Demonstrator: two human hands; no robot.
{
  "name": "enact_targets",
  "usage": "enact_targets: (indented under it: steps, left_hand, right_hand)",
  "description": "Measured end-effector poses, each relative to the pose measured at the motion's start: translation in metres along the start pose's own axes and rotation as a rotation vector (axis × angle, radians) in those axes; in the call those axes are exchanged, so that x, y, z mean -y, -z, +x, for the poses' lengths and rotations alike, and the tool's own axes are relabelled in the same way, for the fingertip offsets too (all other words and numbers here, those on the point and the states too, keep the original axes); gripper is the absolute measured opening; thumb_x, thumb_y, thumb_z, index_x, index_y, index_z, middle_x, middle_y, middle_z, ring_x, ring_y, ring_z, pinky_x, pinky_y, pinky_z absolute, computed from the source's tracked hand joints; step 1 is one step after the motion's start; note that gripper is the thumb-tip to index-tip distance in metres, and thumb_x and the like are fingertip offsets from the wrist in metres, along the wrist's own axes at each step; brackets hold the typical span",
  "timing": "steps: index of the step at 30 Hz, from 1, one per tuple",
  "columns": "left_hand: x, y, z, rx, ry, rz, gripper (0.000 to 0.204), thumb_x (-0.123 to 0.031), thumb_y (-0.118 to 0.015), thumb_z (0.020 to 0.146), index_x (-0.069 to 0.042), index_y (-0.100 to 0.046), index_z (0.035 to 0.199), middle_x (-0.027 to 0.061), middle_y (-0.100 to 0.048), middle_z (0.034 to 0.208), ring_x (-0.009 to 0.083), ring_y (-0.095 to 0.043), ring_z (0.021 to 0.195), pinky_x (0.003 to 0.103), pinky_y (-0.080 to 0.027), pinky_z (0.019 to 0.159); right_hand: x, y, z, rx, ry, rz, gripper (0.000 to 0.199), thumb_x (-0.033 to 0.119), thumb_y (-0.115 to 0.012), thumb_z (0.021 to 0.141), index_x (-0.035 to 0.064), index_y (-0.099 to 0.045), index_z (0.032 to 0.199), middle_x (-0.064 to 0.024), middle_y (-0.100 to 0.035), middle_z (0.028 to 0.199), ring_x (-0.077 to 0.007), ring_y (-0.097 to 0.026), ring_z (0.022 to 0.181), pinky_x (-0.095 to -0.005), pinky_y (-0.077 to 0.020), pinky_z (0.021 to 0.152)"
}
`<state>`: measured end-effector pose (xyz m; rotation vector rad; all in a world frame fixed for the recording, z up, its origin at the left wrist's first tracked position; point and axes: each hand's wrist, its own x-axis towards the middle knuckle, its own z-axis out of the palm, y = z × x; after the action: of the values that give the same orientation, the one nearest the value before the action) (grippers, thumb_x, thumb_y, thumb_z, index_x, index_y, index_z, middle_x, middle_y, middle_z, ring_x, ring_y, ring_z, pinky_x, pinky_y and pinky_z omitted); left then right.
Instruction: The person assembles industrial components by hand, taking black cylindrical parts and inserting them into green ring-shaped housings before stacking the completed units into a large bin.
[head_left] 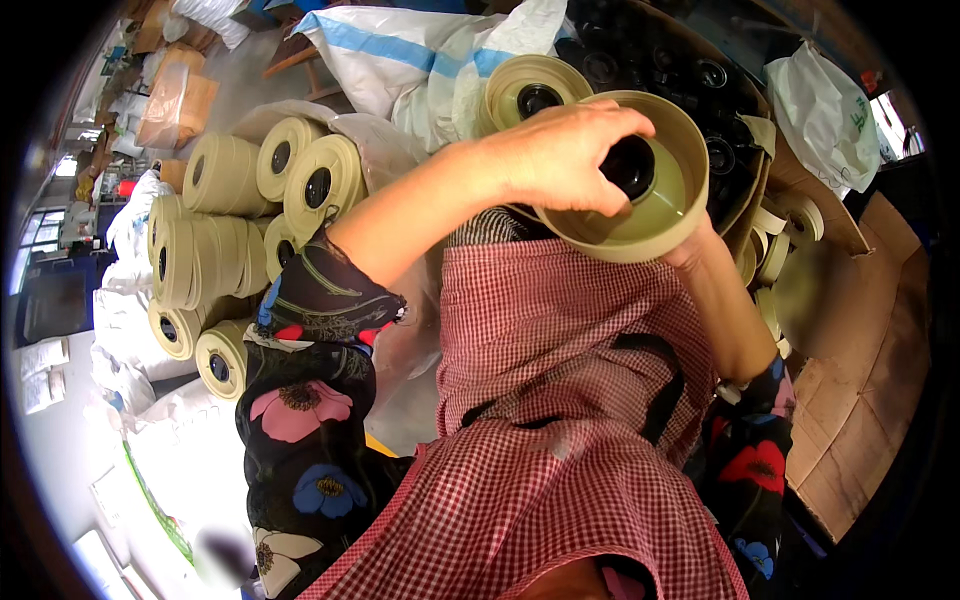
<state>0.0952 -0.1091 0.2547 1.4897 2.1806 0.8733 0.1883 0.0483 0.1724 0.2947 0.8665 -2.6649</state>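
Beige dish held up between two hands, its wall the surest grip

The beige dish [692, 165] is in front of the checked apron [560, 340], tilted so that its inside shows. It looks like moulded plastic: probably light for its breadth, stiff, and a little slippery where the floor shines. The deep outer wall should give the firmest hold; a thin edge might chip if knocked.

At its centre sits a black hub [632, 168], glossy and likely slick, best pinched across its sides. The left hand [572, 150] reaches inside, partly closed, thumb and fingers curled about that hub. The right hand [690, 248] supports the wall from below; its fingers are mostly hidden, so how far they close cannot be told.

Just behind is a second beige dish [497, 92]. Beyond lie a heap of black parts [668, 62] and, leftward, stacked beige spools [210, 258].
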Motion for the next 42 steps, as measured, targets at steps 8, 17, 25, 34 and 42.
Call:
enact_targets:
  steps: [8,17,25,34,42]
  left_hand:
    - [0.034,0.014,0.027,-0.004,0.027,-0.174,0.063,-0.013,-0.069,0.066,-0.003,-0.048,0.123,0.0152,-0.055,0.115,0.0223,-0.053,0.109,0.031,-0.042,0.093]
    - [0.150,0.004,0.040,0.009,0.350,0.700,0.056,-0.029,-0.070,0.070,-0.015,-0.055,0.121,0.0136,-0.051,0.121,0.0324,-0.047,0.112,0.040,-0.043,0.092]
    - [0.132,0.006,0.017,-0.052,0.473,0.612,0.049,-0.031,-0.068,0.071,-0.017,-0.058,0.117,0.0153,-0.048,0.123,0.0317,-0.046,0.114,0.041,-0.043,0.093]
    - [0.123,0.029,-0.050,-0.352,0.652,0.123,0.065,-0.046,-0.066,0.070,-0.007,-0.053,0.121,0.0209,-0.045,0.125,0.0383,-0.039,0.120,0.041,-0.034,0.101]
    - [0.100,0.026,-0.095,-0.766,0.406,-0.142,0.079,-0.043,-0.072,0.059,0.002,-0.048,0.120,0.0251,-0.040,0.121,0.0394,-0.039,0.115,0.042,-0.034,0.099]
  right_hand:
    - [-0.004,0.067,0.046,0.522,-0.400,0.248,0.041,0.044,-0.039,0.092,0.0075,-0.058,0.097,-0.0086,-0.063,0.075,-0.0185,-0.061,0.057,-0.0307,-0.0504,0.045]
    - [-0.008,0.108,0.143,-0.453,-0.027,-0.354,0.058,0.048,-0.037,0.095,-0.0005,-0.046,0.126,-0.0139,-0.056,0.113,-0.0202,-0.052,0.101,-0.0349,-0.0435,0.087]
    - [-0.029,0.079,0.191,-0.357,-0.055,-0.317,0.044,0.044,-0.050,0.089,0.0120,-0.052,0.120,-0.0056,-0.057,0.118,-0.0222,-0.055,0.107,-0.0387,-0.0455,0.089]
    - [-0.045,0.085,0.205,-0.291,-0.323,-0.437,0.049,0.058,-0.046,0.086,0.0176,-0.057,0.112,0.0042,-0.063,0.088,-0.0107,-0.053,0.068,-0.0232,-0.0319,0.048]
    - [-0.021,0.005,0.140,-0.087,-0.012,-0.277,0.061,0.044,-0.053,0.088,0.0069,-0.040,0.134,-0.0084,-0.044,0.136,-0.0267,-0.042,0.123,-0.0417,-0.0327,0.103]
